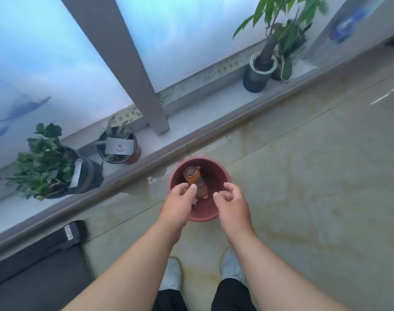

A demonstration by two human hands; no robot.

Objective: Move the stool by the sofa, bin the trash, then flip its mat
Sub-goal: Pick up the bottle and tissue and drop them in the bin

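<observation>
A round reddish-brown bin [223, 176] stands on the tiled floor just in front of my feet. An orange-tinted plastic bottle [195, 179] lies tilted inside it, its base toward the window. My left hand [179, 203] hovers over the bin's near-left rim, fingers loosely curled, thumb right beside the bottle but not around it. A small white scrap [194, 201] shows under that hand, inside the bin. My right hand [233, 204] hangs over the near-right rim with fingers curled apart and nothing in it. No stool or sofa is in view.
A raised window ledge [191, 122] runs diagonally behind the bin and carries several potted plants [48, 162] [118, 145] [260, 70]. A grey window post [133, 63] meets the ledge. A dark flat object [39, 263] lies on the floor at lower left. Bare tiles [315, 176] extend to the right.
</observation>
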